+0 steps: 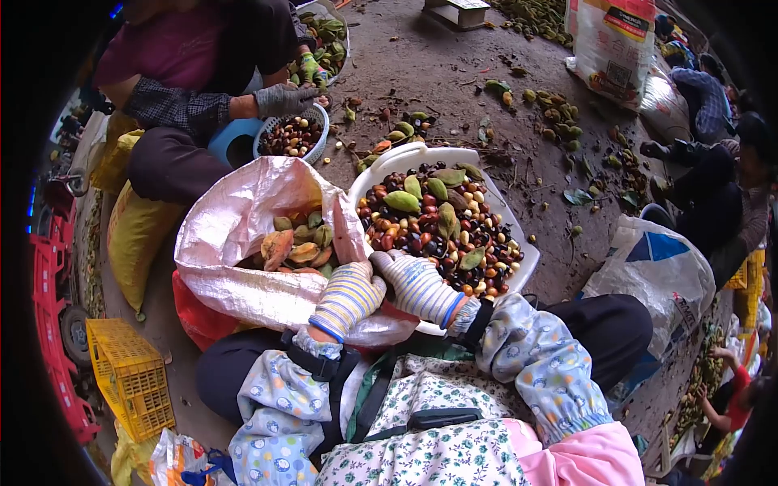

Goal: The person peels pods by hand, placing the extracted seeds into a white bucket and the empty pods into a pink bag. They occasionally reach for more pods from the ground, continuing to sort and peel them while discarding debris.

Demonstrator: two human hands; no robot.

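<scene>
1. Standing open just beyond the left hand (pixel 350 301), a white sack (pixel 212 223) is partly filled.
2. Beyond the right hand (pixel 420 287), a white basin (pixel 527 262) is loaded.
3. Both gloved hands are held close together, fingers curled; whether anything is gripped by either cannot be told.
4. Brownish husks (pixel 304 253) are seen in the sack.
5. Green pods (pixel 402 201) are scattered over brown nuts (pixel 478 235) in the basin.

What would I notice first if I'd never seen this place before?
Probably the white basin in the middle, heaped with shiny brown and cream seeds and topped with green pods. Next, the stripy-gloved left hand and right hand, close together just above the person's lap. Left of the basin, an open pale sack holds orange-brown pods too.
</scene>
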